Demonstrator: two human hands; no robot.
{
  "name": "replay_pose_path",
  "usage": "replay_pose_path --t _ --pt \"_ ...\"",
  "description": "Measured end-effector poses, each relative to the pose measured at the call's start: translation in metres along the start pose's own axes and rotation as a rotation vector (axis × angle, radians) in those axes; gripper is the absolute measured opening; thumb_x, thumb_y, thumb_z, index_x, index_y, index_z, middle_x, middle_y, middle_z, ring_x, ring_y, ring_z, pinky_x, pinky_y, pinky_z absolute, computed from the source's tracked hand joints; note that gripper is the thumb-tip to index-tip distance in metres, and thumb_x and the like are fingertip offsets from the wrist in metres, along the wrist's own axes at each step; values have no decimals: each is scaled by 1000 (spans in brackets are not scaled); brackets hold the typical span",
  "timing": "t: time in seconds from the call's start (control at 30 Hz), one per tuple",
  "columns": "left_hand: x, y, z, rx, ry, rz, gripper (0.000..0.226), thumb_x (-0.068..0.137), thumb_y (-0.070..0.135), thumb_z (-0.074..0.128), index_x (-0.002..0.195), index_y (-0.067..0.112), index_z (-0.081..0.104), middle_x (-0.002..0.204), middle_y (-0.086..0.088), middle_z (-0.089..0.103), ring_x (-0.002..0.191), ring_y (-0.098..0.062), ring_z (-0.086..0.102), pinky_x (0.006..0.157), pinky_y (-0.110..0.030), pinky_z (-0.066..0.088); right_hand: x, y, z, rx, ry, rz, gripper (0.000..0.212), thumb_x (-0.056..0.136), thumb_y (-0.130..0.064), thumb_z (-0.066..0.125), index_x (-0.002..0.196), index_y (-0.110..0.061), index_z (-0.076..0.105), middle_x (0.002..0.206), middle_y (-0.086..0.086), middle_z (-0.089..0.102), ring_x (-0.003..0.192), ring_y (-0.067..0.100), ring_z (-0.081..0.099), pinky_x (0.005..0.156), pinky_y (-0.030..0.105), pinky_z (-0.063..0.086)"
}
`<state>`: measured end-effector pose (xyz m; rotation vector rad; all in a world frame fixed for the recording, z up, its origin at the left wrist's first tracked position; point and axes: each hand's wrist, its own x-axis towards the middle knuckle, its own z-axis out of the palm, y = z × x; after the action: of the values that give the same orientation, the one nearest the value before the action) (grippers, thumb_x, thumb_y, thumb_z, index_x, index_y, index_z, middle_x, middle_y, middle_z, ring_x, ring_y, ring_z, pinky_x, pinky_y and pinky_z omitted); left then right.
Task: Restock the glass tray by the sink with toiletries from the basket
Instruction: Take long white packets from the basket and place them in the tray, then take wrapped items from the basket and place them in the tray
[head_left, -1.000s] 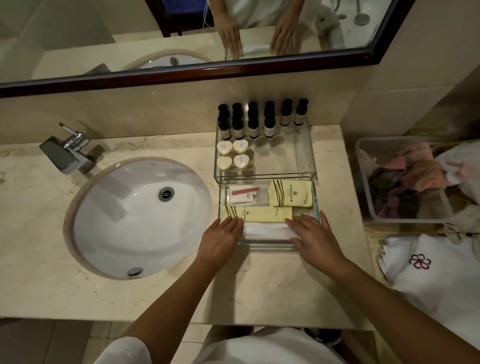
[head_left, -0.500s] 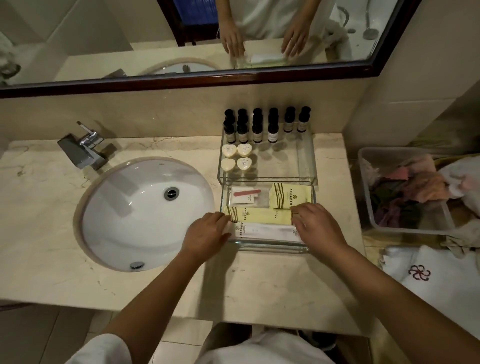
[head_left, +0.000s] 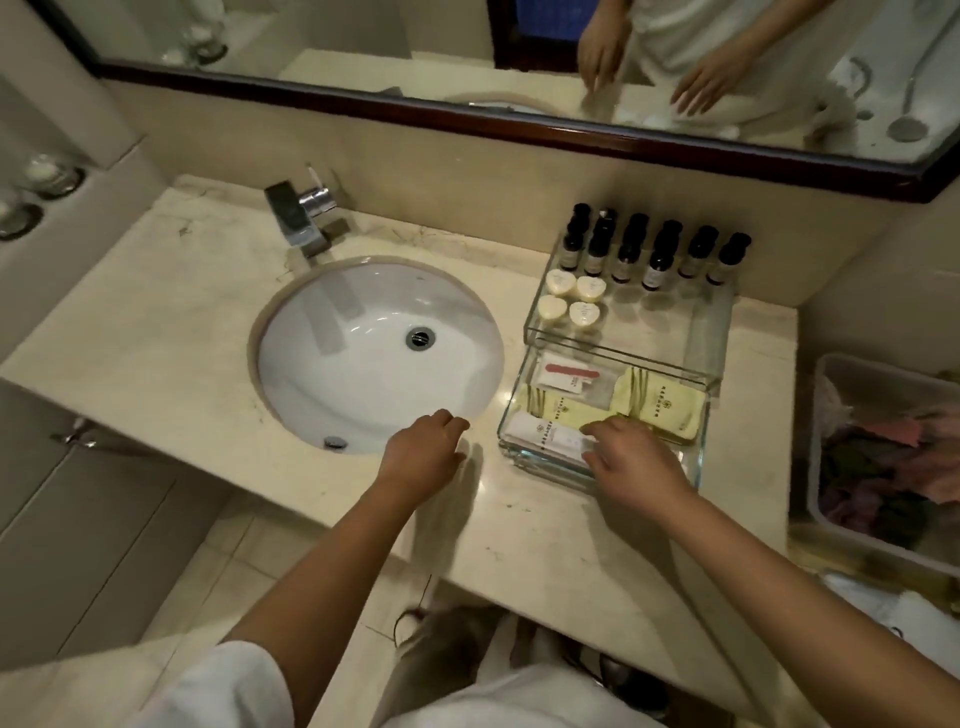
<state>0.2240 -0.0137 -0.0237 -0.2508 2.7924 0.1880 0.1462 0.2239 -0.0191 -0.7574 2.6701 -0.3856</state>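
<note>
Head view: the left hand (head_left: 423, 452) hangs by the sink (head_left: 363, 358) rim, fingers loosely curled, holding nothing. To its right, the right hand (head_left: 636, 465) lies relaxed on a white packet (head_left: 540, 434) inside the glass tray (head_left: 702, 441) — yellow packets (head_left: 660, 402) lie just beyond its fingertips. The basket (head_left: 826, 415) stands further right, apart.

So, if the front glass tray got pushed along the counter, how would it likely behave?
The front glass tray looks thick-walled, so probably rigid and heavy for its size. Low and wide on the polished counter, it would likely slide rather than tip. Its glass edges might chip if knocked.
</note>
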Motion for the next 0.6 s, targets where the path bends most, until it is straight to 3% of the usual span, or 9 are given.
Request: replay_pose_path --t 0.27,0.6 --pt "-82 -80 -6 -59 4 -278 40 92 20 52 131 17 46 131 -1 46 118 -22 49 83 -39 49 16 -96 -19 -122 33 -262 41 93 -33 48 132 -21 49 130 1 54 121 24 45 99 30 34" --pt "-305 -194 0 -51 140 -707 26 91 11 44 117 13 49 121 -7 46 113 -27 49 82 -39 47 -37 -339 40 -254 -83 -689 44 94 -35 43 135 -21 44 132 3 51 122 25 45 98 32 38"
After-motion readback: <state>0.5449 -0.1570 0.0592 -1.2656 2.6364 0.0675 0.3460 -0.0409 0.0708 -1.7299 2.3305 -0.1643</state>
